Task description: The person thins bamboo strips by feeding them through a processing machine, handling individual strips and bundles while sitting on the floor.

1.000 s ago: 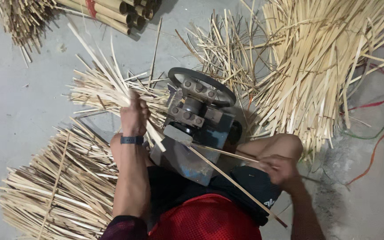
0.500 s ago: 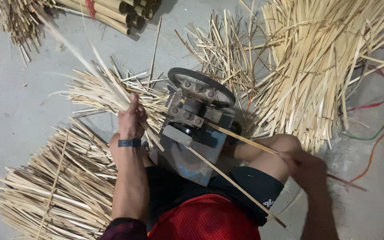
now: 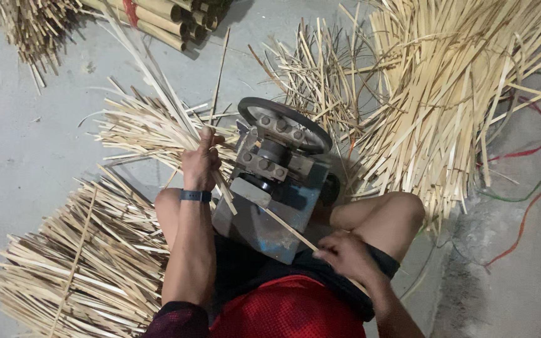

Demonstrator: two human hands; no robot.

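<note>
A small grey metal splitting machine (image 3: 269, 200) with a dark wheel (image 3: 285, 123) on top stands on the floor between my knees. My left hand (image 3: 200, 164), with a dark wristband, is closed around a handful of long bamboo strips (image 3: 158, 94) that slant up to the far left. My right hand (image 3: 344, 255) pinches a thin bamboo strip (image 3: 286, 226) that runs diagonally from the machine's near side toward my lap.
A tied bundle of strips (image 3: 76, 263) lies at the near left. A loose pile (image 3: 151, 128) lies behind my left hand. A large heap of strips (image 3: 446, 94) fills the far right. Bamboo poles (image 3: 170, 19) lie at the top. Coloured wires (image 3: 527, 206) trail on the right.
My right hand has come back from the right side to the machine's near side and now holds a thin strip. My left hand stays on its handful of strips.
</note>
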